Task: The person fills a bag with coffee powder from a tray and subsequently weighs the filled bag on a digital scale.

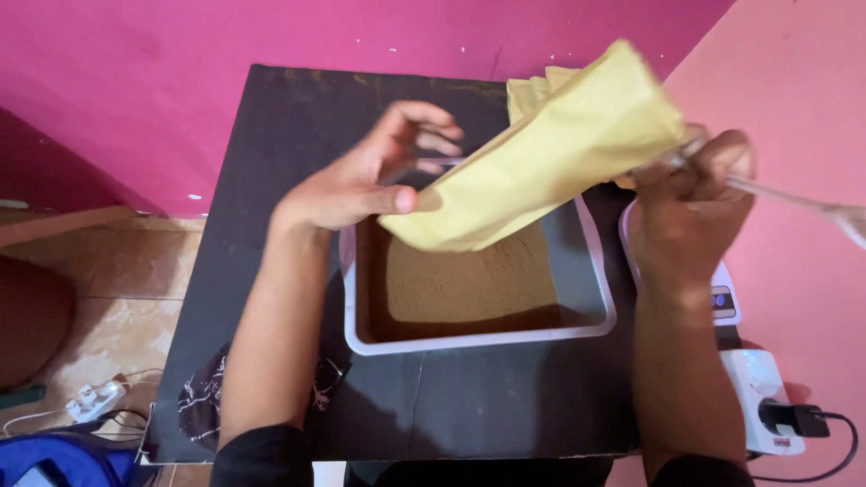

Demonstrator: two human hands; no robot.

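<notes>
Left hand (pixel 361 185): thumb pressed on the lower end of a yellow paper bag (pixel 541 158), other fingers spread and lifted off it. Right hand (pixel 690 212): fingers curled tight, clamped on the bag's upper end together with a thin clear spoon (pixel 803 203) whose handle sticks out toward 3 o'clock, blurred. Bag is tilted, low end at 8 o'clock, high end at 2 o'clock, held over a white rectangular tray (pixel 478 343). Tray holds brown powder (pixel 460 284) heaped on its left side. Tray sits on a black tabletop (pixel 271 180). At 3 o'clock of tray, a white scale (pixel 726 302), mostly hidden by the right wrist. At 4 o'clock, white power strip (pixel 767 397) with black plug (pixel 798 419). Magenta wall (pixel 180 72) at 12 o'clock.
</notes>
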